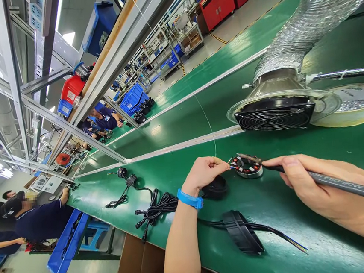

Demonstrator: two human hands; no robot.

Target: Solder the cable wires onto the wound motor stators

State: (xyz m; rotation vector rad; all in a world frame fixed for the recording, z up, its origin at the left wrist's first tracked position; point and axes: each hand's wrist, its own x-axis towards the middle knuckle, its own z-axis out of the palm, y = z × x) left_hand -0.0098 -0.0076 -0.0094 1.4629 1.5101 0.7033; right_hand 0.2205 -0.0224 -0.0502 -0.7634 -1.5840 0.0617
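Between the fingertips lies one wound ring (250,174). Left hand (206,172): thumb and forefinger pinched together on fine coloured wires (231,166) at its rim. Right hand (321,183): fingers closed around one pen-shaped tool (341,182), extending over the ring. Beyond the fingers, green bench (199,150) separates ring from one fan (275,115); nearer, one flanged black housing (242,233).

The bench (282,212) is green; the wristband (189,199) blue; the pen-shaped tool (341,182) dark grey.
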